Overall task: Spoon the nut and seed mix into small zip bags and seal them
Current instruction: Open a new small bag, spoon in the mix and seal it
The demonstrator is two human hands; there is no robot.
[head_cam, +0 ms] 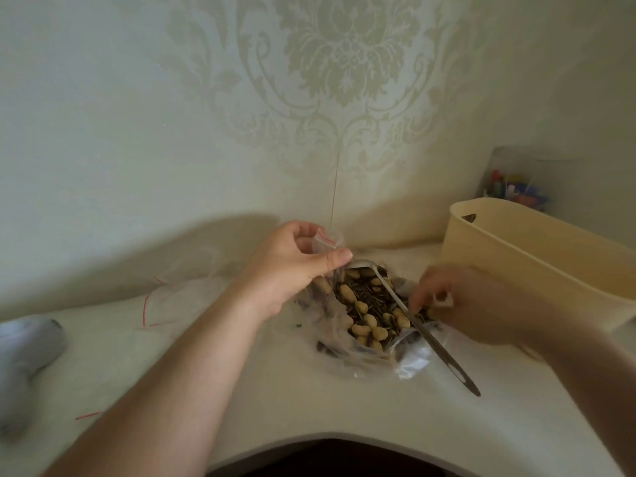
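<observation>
Here — left hand (pixel 292 266) on zip bag (pixel 323 243)

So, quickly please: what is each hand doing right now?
Left hand: pinches a small zip bag by its top.
Right hand: blurred, at the spoon handle; grip cannot be told.

I see the open bag of nut and seed mix (pixel 364 315) near the middle of the table (pixel 275 390), a spoon (pixel 413 318) lying in it. The basket (pixel 537 266) stands at the right edge, a jar (pixel 516 180) behind it. Spare zip bags (pixel 172 297) lie left of the mix.
</observation>
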